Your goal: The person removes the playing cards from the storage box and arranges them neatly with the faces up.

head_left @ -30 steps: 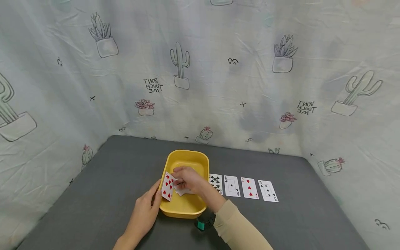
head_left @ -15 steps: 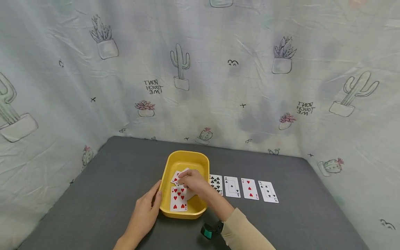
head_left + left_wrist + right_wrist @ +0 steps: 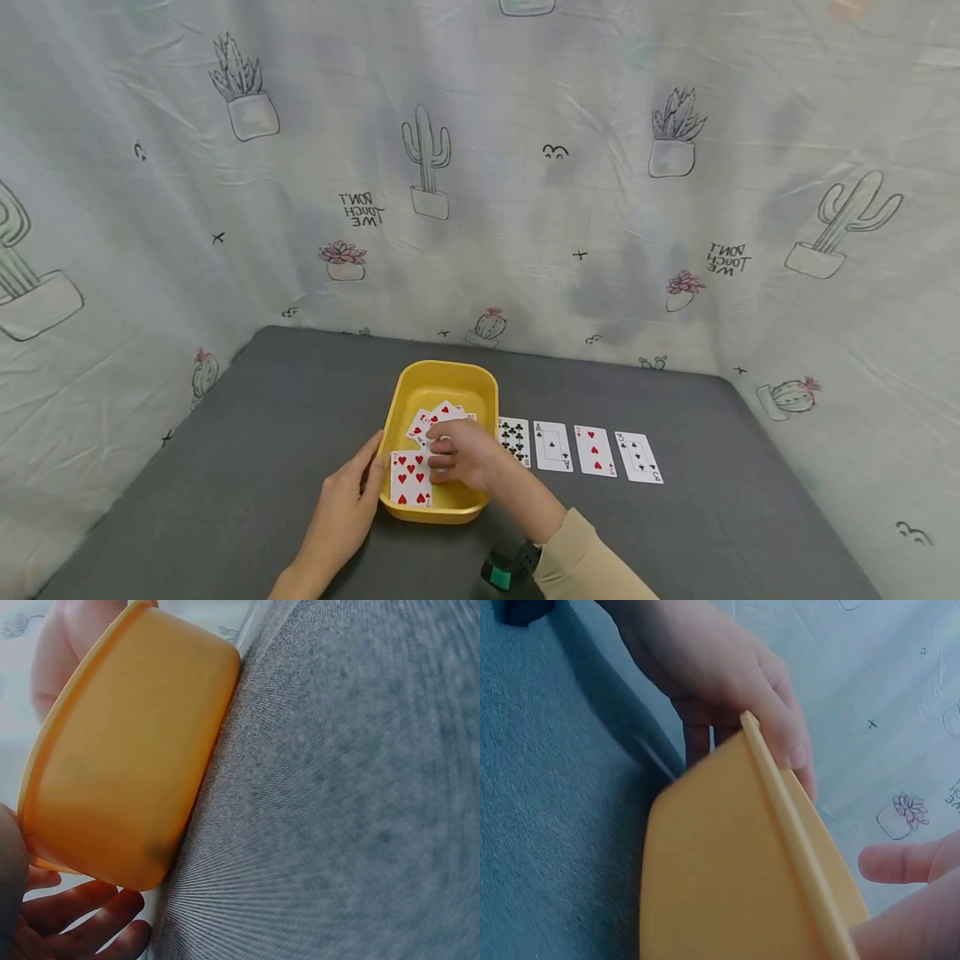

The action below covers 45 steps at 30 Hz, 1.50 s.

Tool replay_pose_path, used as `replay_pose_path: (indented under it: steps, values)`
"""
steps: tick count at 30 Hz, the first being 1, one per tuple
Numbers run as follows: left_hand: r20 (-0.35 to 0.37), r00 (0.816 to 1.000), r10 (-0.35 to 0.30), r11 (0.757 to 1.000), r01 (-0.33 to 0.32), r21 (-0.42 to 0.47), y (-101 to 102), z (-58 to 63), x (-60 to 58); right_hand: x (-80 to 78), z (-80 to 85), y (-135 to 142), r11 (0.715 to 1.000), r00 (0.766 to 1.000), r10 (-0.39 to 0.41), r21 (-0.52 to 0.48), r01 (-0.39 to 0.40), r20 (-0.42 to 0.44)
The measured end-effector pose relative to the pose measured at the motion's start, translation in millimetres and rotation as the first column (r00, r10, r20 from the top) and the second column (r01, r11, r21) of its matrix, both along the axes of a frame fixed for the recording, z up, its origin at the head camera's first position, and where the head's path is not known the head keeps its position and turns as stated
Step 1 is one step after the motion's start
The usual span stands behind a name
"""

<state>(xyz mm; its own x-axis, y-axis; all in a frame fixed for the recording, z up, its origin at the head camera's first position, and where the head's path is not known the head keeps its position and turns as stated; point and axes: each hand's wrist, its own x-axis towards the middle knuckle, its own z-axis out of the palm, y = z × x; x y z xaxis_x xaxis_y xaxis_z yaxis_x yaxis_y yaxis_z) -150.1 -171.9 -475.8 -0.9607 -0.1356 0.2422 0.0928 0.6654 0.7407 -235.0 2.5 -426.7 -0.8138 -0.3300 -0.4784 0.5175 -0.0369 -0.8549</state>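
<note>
A yellow tray (image 3: 491, 392) stands on the grey table in the head view, with playing cards inside. My left hand (image 3: 337, 508) holds its left side, thumb at the rim and fingers along the outer wall. In the left wrist view, those fingers (image 3: 105, 907) lie by the tray's end. Over the cards in the tray is my right hand (image 3: 465, 454), fingers partly bent, touching or just above them. Left of these fingers lies a seven of hearts (image 3: 411, 477), face up. Other cards (image 3: 444, 411) overlap behind it, partly hidden. The right thumb (image 3: 892, 862) sticks out straight in the right wrist view.
Right of the tray, face-up cards lie in a row: a club card (image 3: 513, 442) partly behind the tray, an ace of clubs (image 3: 552, 447), a three of hearts (image 3: 596, 452) and a black-suited card (image 3: 639, 457). A patterned curtain (image 3: 510, 183) hangs behind the table.
The seven of hearts, first tilted up at the tray's left side, now lies flat near its front left. My right hand has moved slightly right and more cards show. The left hand stays put.
</note>
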Motion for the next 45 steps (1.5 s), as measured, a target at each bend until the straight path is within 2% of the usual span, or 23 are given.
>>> replay_pose_path:
  steps: [6,10,15,18,21,25,29,32,35,41,45]
  values:
    - [-0.029,1.0,0.004,1.0,-0.004,-0.005,0,-1.0,-0.2,3.5,-1.9,-4,1.0,1.0,0.012,-0.025,-0.012,0.005]
    - [-0.04,0.999,0.001,1.0,-0.002,-0.01,0,-1.2,-0.9,2.6,-2.9,-4,0.998,0.998,0.06,-0.024,-0.061,-0.018]
    - [-0.043,0.999,0.0,1.0,0.0,-0.01,1,-1.2,-1.0,-1.4,-7.1,-5,0.991,0.988,0.116,0.082,-0.107,-0.106]
    - [-0.031,1.0,0.0,1.0,0.0,-0.005,1,0.2,-1.1,-3.8,-11.2,-4,0.971,0.964,0.181,0.194,-0.143,-0.196]
    - [-0.022,1.0,0.0,1.0,0.0,-0.003,1,2.3,-0.6,-6.3,-14.4,-2,0.943,0.923,0.266,0.272,-0.19,-0.279]
    - [-0.024,1.0,-0.002,1.0,0.002,-0.003,2,3.5,0.5,-9.4,-15.6,-1,0.925,0.895,0.328,0.294,-0.24,-0.302]
    - [-0.026,1.0,0.003,1.0,-0.003,-0.006,1,2.9,1.1,-9.6,-14.6,-1,0.908,0.884,0.352,0.342,-0.243,-0.307]
    - [-0.021,1.0,0.006,1.0,-0.006,-0.008,2,2.4,0.8,-9.5,-15.2,-1,0.902,0.886,0.345,0.371,-0.221,-0.31]
    - [-0.013,1.0,0.006,1.0,-0.006,-0.012,2,2.2,0.0,-9.4,-15.3,0,0.908,0.893,0.324,0.366,-0.202,-0.312]
    - [0.002,1.0,0.008,1.0,-0.008,-0.01,1,2.5,-0.4,-11.1,-10.2,2,0.947,0.921,0.262,0.262,-0.187,-0.289]
    - [0.008,1.0,0.005,1.0,-0.005,-0.012,1,2.7,0.3,-12.7,-8.9,3,0.96,0.94,0.225,0.226,-0.167,-0.257]
